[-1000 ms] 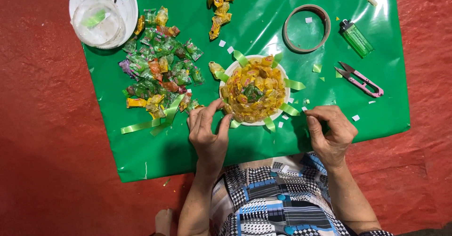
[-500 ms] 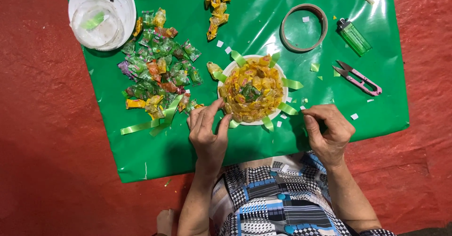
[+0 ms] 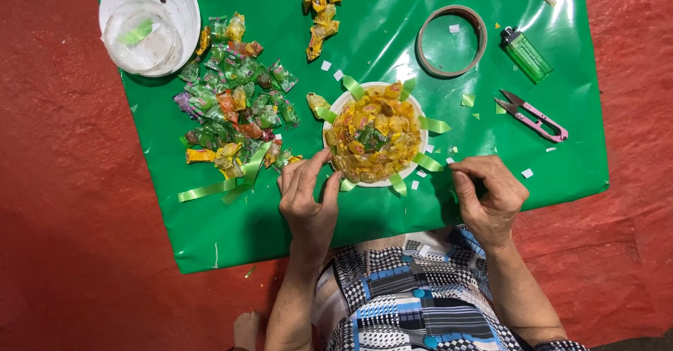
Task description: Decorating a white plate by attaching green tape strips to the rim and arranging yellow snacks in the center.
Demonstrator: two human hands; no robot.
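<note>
Left hand (image 3: 308, 197): fingers spread open, fingertips pressing the near rim of the white plate (image 3: 336, 109) of yellow candies at the middle of the green sheet (image 3: 392, 211); right hand (image 3: 487, 197) just right of it, fingers curled shut, contents impossible to tell. Best to keep the plate steady while working each green ribbon strip (image 3: 433, 124) around the rim. Farther out: loose candy pile (image 3: 235, 99) left, snips (image 3: 533, 115), lighter (image 3: 526, 54), tape ring (image 3: 451, 40), lidded cup (image 3: 144, 32); scattered paper scraps close by.

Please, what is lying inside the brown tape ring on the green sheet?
Inside the tape ring one small white scrap lies near the top edge. The rest is bare green sheet. Nothing covers the inside, so no part is hidden.
</note>
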